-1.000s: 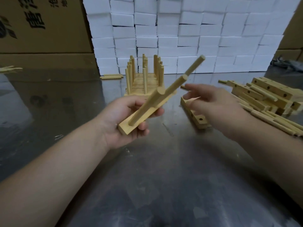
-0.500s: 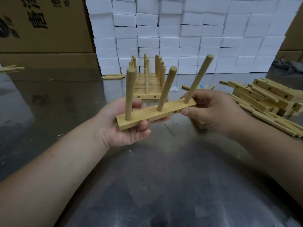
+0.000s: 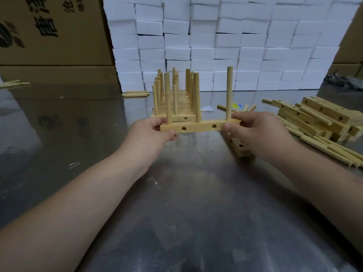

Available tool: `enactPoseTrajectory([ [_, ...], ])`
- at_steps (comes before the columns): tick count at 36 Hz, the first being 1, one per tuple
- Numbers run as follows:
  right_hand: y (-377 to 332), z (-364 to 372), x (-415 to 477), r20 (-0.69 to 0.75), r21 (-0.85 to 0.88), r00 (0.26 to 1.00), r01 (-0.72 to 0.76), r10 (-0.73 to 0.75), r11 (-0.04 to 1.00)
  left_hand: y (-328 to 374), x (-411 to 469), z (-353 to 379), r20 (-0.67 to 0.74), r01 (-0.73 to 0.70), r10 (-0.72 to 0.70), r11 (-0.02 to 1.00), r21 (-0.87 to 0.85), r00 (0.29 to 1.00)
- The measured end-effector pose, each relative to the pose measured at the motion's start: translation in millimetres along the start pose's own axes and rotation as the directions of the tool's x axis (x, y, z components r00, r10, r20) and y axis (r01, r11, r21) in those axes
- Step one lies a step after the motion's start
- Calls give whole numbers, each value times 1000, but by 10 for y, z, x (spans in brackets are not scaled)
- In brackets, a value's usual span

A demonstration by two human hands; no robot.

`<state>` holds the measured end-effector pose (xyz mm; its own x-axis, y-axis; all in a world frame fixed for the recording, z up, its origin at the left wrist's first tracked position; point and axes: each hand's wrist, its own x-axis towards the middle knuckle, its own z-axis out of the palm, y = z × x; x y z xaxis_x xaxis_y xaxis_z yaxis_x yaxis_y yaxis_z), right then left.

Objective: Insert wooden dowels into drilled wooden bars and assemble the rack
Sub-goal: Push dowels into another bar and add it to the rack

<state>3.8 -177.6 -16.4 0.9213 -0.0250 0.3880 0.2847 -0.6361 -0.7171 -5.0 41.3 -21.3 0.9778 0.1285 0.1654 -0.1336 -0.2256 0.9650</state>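
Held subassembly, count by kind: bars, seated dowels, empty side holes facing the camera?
bar: 1
dowels standing in it: 3
empty side holes: 2
Total: 4 wooden parts, 2 holes; left hand and right hand grip the ends.

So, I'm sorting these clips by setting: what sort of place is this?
Probably a small assembly workshop or warehouse: a wall of stacked white blocks, large brown printed cardboard cartons, and a pile of drilled pale wooden bars and dowels on the grey metal worktable.

Dim light is glaring softly off the steel table [image 3: 186, 203]; edges are bending, wide-angle; foreground is blurring slightly.
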Motion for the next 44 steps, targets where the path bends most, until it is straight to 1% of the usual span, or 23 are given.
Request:
enactPoseTrajectory([
  [2, 11, 7, 4, 1, -73, 1000, 16, -16, 997, -12, 10, -1, -15, 11, -11, 999, 49, 1000],
  [6, 30, 29, 16, 33, -218, 999, 28, -22, 976, -23, 26, -51, -39, -11, 21, 973, 232, 999],
  [10, 47, 59, 27, 67, -320, 998, 30, -9, 947, -51, 52, -101, -16, 16, -11, 948, 318, 1000],
  [14, 73, 83, 39, 125, -360, 992, 49, -4, 931, -90, 78, -127, -15, 44, -41, 942, 332, 999],
  [22, 54, 87, 21, 157, -413, 987, 92, -29, 906, -126, 92, -142, -2, 65, -69, 931, 358, 998],
  [27, 22, 90, 2, 208, -444, 978, 118, -25, 888, -149, 95, -151, 30, 68, -89, 902, 426, 996],
  [30, 4, 83, -7, 250, -511, 967, 175, -50, 842, -155, 103, -143, 43, 72, -107, 867, 492, 993],
  [33, 2, 98, -12, 287, -573, 955, 230, -70, 787, -170, 119, -150, 31, 58, -89, 839, 542, 996],
  [36, -9, 124, -12, 296, -600, 952, 250, -79, 760, -174, 126, -159, 13, 51, -72, 810, 585, 997],
  [39, -28, 145, -15, 301, -609, 950, 255, -79, 751, -173, 124, -160, 10, 44, -64, 777, 628, 998],
  [44, -44, 167, -21, 319, -614, 943, 280, -92, 738, -208, 140, -160, -25, 32, -21, 783, 622, 999],
])
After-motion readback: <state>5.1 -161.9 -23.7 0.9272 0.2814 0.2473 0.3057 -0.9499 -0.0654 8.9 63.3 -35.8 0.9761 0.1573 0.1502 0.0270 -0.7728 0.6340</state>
